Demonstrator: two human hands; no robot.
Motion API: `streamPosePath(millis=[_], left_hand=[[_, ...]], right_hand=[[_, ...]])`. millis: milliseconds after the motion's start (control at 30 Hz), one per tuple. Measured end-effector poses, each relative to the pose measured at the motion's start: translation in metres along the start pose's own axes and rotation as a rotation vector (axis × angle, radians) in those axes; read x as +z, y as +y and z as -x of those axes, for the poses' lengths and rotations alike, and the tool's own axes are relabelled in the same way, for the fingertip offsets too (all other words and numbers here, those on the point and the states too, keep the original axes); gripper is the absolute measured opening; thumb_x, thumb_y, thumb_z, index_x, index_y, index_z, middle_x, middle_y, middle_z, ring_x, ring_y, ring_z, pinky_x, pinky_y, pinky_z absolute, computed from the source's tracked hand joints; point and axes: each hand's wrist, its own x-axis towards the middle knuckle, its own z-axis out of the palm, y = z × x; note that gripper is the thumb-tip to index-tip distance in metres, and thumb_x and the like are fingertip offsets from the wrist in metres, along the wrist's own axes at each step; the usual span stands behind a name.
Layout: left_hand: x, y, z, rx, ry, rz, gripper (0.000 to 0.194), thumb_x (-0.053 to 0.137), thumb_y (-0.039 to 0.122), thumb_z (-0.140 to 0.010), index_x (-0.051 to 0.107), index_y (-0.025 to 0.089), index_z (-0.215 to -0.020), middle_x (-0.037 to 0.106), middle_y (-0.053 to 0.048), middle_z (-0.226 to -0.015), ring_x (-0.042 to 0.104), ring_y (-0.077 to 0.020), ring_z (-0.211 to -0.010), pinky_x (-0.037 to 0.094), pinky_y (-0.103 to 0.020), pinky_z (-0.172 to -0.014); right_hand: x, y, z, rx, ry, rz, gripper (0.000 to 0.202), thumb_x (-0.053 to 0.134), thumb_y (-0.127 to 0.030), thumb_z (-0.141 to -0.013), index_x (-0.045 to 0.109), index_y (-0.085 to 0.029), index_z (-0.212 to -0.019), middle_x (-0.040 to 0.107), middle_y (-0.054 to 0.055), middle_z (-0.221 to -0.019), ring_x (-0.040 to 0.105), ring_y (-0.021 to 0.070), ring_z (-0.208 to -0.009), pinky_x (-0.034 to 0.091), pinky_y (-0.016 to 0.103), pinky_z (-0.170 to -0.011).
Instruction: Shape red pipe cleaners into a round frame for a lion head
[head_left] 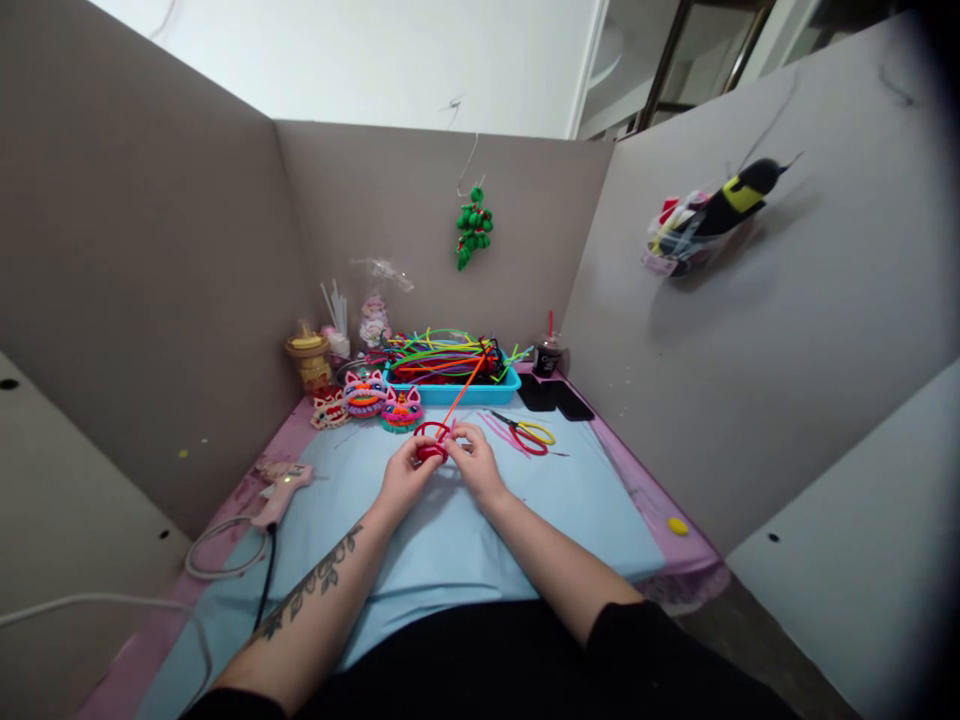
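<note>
Both hands meet over the middle of the blue cloth. My left hand (409,468) is closed, thumb and fingers pinching a looped red pipe-cleaner piece (432,453). From the other side my right hand (474,460) is closed too, its fingertips pinched at the right edge of the same piece, where a bit of pink shows. An orange pipe cleaner (466,388) sticks up from the piece toward the blue tray. Just right of my right hand lie scissors (531,437) with red and yellow handles, beside loose pink pipe cleaners (496,436).
A blue tray (450,394) heaped with colourful pipe cleaners stands behind the hands. Finished animal-face pieces (366,394) sit at its left. On the left lies a pink glue gun (283,492) with its cord. Black phone-like slabs (551,393) and a drink cup (548,356) are at back right.
</note>
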Motion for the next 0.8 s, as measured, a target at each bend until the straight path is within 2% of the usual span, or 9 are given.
streamPosePath(millis=[267,400,500,667,733,800], left_hand=[[-0.001,-0.001,-0.002,-0.061,0.011,0.133,0.028,0.068,0.031,-0.068,0.060,0.014,-0.090,0.064,-0.004,-0.081,0.061,-0.0151,-0.073,0.048,-0.028,-0.071],[-0.001,-0.002,-0.002,-0.033,0.008,0.037,0.026,0.066,0.031,-0.069,0.061,0.014,-0.088,0.065,-0.004,-0.081,0.060,-0.0152,-0.073,0.048,-0.028,-0.071],[-0.002,-0.006,0.000,0.022,-0.037,-0.077,0.023,0.063,0.030,-0.072,0.062,0.015,-0.089,0.066,-0.005,-0.082,0.061,-0.0157,-0.073,0.048,-0.027,-0.070],[-0.001,-0.014,0.004,0.205,-0.149,-0.288,0.017,0.059,0.024,-0.075,0.065,0.017,-0.089,0.066,-0.006,-0.087,0.060,-0.0169,-0.080,0.047,-0.029,-0.075],[0.000,-0.015,0.004,0.204,-0.189,-0.289,0.017,0.059,0.024,-0.076,0.066,0.017,-0.089,0.066,-0.006,-0.086,0.060,-0.0175,-0.080,0.046,-0.030,-0.075],[0.000,-0.013,0.003,0.136,-0.222,-0.201,0.021,0.059,0.027,-0.076,0.065,0.016,-0.093,0.066,-0.007,-0.088,0.060,-0.0181,-0.079,0.047,-0.031,-0.074]], right_hand=[[-0.005,-0.003,-0.001,-0.137,-0.030,0.060,0.009,0.060,-0.028,-0.074,0.058,-0.020,-0.069,0.050,0.005,-0.105,0.049,0.0192,-0.105,0.034,0.034,-0.098],[-0.011,-0.006,0.001,-0.207,-0.050,0.098,0.007,0.060,-0.026,-0.075,0.059,-0.021,-0.071,0.048,0.006,-0.111,0.047,0.0198,-0.108,0.034,0.035,-0.098],[-0.014,-0.009,0.002,-0.276,-0.081,0.168,0.005,0.061,-0.024,-0.074,0.061,-0.021,-0.071,0.047,0.006,-0.113,0.046,0.0207,-0.110,0.034,0.037,-0.098],[-0.014,-0.014,0.002,-0.382,-0.152,0.298,0.006,0.059,-0.017,-0.073,0.063,-0.021,-0.072,0.047,0.007,-0.116,0.042,0.0226,-0.114,0.032,0.041,-0.099],[-0.013,-0.015,-0.001,-0.375,-0.150,0.299,0.006,0.059,-0.018,-0.073,0.065,-0.021,-0.072,0.047,0.007,-0.117,0.042,0.0229,-0.115,0.031,0.041,-0.100],[-0.013,-0.015,-0.005,-0.321,-0.156,0.257,0.007,0.059,-0.022,-0.074,0.066,-0.022,-0.073,0.047,0.006,-0.120,0.041,0.0228,-0.117,0.030,0.040,-0.101]])
